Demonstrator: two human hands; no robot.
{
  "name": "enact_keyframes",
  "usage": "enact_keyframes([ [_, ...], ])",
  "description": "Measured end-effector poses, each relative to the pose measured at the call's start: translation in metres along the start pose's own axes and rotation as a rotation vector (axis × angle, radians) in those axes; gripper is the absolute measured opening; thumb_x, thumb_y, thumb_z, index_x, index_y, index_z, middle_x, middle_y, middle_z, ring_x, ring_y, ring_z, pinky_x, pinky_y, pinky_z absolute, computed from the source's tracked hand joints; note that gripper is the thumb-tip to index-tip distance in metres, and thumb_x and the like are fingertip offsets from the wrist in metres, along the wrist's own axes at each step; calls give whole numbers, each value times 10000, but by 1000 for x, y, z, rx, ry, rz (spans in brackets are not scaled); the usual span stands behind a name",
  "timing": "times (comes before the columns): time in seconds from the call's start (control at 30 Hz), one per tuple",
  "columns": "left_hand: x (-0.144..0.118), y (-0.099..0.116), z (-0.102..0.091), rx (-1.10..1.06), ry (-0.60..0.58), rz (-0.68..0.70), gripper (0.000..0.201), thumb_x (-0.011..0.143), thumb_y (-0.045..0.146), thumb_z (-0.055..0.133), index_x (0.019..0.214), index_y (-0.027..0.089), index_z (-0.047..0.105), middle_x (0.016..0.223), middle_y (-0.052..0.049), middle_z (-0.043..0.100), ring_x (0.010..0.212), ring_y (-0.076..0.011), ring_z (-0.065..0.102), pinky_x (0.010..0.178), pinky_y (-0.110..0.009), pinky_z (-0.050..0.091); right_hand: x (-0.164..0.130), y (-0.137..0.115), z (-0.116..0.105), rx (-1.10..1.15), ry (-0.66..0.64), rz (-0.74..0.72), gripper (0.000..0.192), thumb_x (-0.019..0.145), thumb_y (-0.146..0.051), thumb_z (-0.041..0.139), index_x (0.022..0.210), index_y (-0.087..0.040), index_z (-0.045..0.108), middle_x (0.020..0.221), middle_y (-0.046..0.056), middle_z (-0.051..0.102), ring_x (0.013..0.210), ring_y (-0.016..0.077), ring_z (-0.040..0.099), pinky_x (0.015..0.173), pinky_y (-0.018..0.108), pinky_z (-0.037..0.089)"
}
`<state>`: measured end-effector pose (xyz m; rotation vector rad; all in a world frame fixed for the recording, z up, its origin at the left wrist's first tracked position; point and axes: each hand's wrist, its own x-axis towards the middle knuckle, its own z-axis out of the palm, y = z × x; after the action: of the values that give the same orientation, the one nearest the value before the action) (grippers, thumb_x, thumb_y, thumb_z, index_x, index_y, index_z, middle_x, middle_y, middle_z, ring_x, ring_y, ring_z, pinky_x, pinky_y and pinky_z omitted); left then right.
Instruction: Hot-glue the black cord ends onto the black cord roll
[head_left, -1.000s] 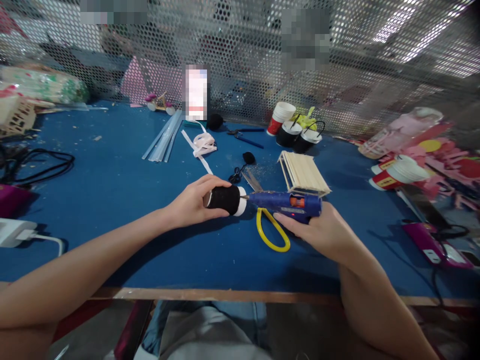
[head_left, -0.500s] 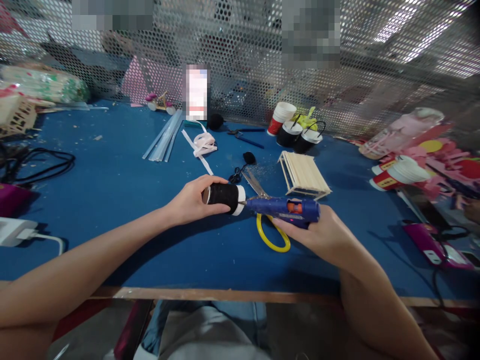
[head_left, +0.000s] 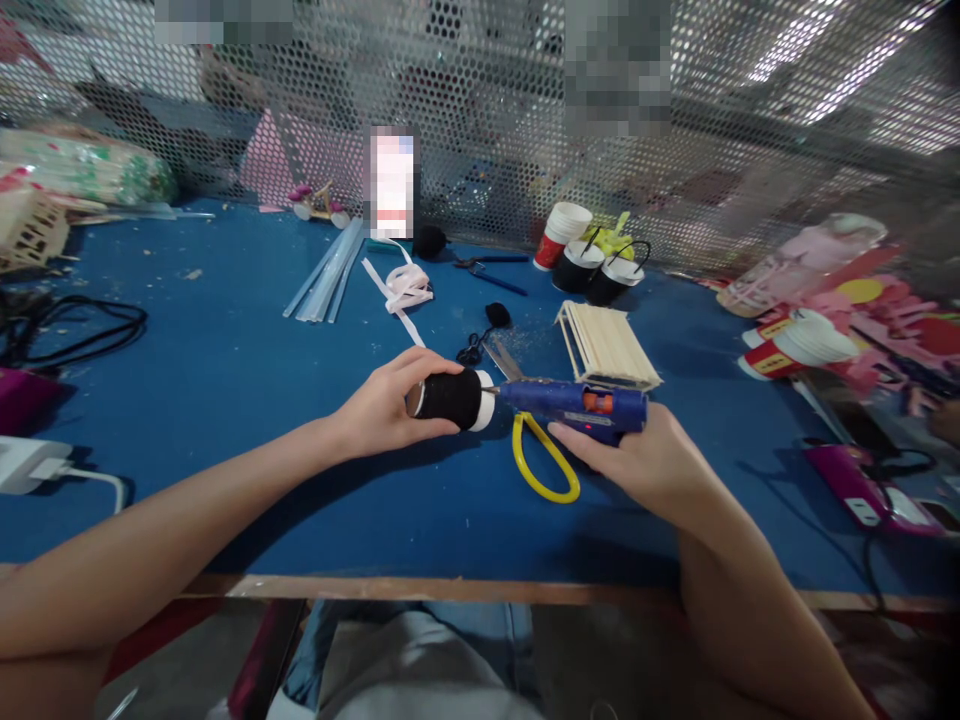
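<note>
My left hand (head_left: 386, 405) grips the black cup (head_left: 450, 398) while my right hand (head_left: 637, 460), clutching the glue gun (head_left: 574, 403), has lifted its nozzle back to the rim.

Nothing here can be read. The blue glue gun (head_left: 577, 405) carries a small pale label on its side, too blurred to make out, and the red paper cups (head_left: 776, 358) at the right of the counter (head_left: 225, 400) show yellow markings that stay illegible.
</note>
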<state>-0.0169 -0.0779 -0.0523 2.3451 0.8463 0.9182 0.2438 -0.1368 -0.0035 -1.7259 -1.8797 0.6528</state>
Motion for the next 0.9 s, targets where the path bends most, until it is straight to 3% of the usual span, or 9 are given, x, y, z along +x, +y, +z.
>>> enact_keyframes([
  [0.2, -2, -1, 2, 45, -29, 83, 488, 755, 314, 665, 1191, 202, 478, 1176, -118, 509, 1105, -232, 508, 942, -388, 450, 2, -3, 0, -13, 53, -32, 202, 699, -377, 645, 774, -190, 654, 707, 18, 704, 663, 217, 659, 558, 297, 530],
  [0.53, -4, 1, 2, 77, -61, 194, 449, 789, 287, 631, 1200, 199, 475, 1220, -134, 491, 1147, -244, 482, 955, -403, 440, 6, -5, -1, -49, 7, 30, 238, 710, -424, 630, 636, -198, 622, 514, 16, 619, 509, 185, 591, 455, 278, 463],
  [0.7, -2, 2, 2, -13, -20, 98, 483, 749, 329, 675, 1176, 190, 495, 1149, -114, 535, 1084, -224, 521, 927, -367, 456, 5, -8, 0, -53, 35, 24, 226, 698, -402, 640, 661, -179, 642, 585, 33, 653, 588, 209, 628, 515, 292, 494],
  [0.9, 0, -2, 3, -46, 7, -82, 499, 709, 372, 702, 1140, 191, 528, 1116, -91, 561, 1021, -219, 557, 854, -342, 479, 1, -5, 1, -7, 28, 20, 265, 692, -393, 644, 821, -162, 661, 741, 46, 701, 696, 236, 651, 577, 317, 524],
])
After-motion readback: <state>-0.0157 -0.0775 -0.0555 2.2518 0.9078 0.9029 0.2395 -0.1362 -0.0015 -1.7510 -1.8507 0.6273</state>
